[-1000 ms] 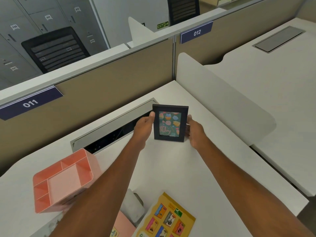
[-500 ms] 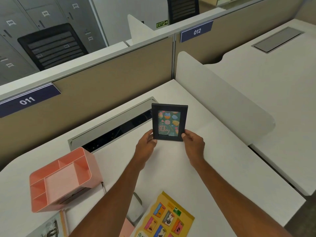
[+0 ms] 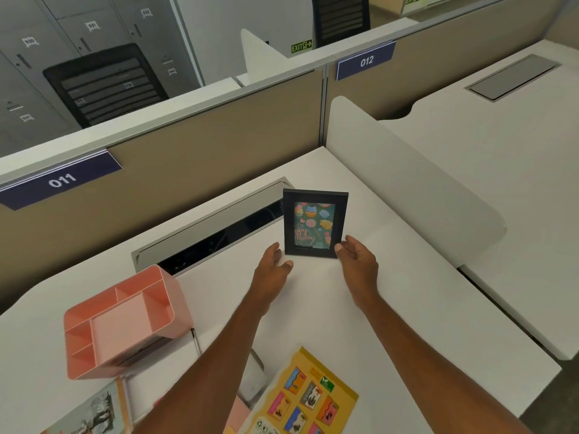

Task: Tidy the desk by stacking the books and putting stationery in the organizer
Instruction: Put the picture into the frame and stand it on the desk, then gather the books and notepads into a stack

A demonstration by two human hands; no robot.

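A black picture frame (image 3: 315, 223) with a birthday card stands upright on the white desk (image 3: 423, 308), near the cable tray. My left hand (image 3: 273, 265) is just below its lower left corner, fingers relaxed, apart from it. My right hand (image 3: 357, 260) lies at the lower right corner, fingertips touching the frame's edge, fingers loose. A pink organizer (image 3: 123, 321) stands at the left with its compartments bare. A yellow book (image 3: 305, 399) lies at the front. Another book (image 3: 94, 411) shows at the bottom left, partly cut off.
An open grey cable tray (image 3: 206, 233) runs along the back of the desk. A beige partition (image 3: 188, 158) stands behind it and a white divider (image 3: 407, 189) borders the right. A pen-like stick (image 3: 196, 341) lies by the organizer. A white object (image 3: 253, 380) lies under my left arm.
Both hands slid down from the frame's sides to its lower corners and loosened. The left hand has come off it. The frame now stands by itself.
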